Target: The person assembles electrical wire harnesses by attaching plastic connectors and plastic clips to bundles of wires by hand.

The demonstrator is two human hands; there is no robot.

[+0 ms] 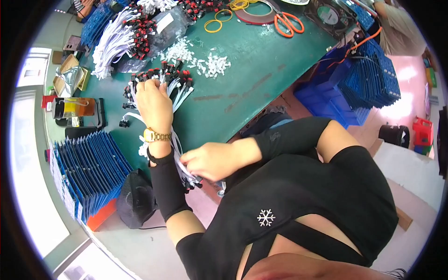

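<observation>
My left hand (154, 105), with a gold watch on its wrist, is over a pile of white flat cables with black-and-red connectors (161, 74) on the green table. Its fingers are curled around the cables at the connector end, partly hidden by the hand. My right hand (212, 161) is lower, by the table's near edge, its fingers pinched on a bundle of white cables (176, 144). That bundle runs down beside my left forearm, and its black-and-red connector ends (192, 182) hang below the right hand.
Small white plastic pieces (212, 65) lie scattered beyond the cables. Farther off are a large white cable bundle (114, 42), yellow rings (213, 26), a tape roll (254, 14) and orange-handled scissors (289, 24). Blue boards in racks (93, 168) stand left; a blue crate (322, 102) stands right.
</observation>
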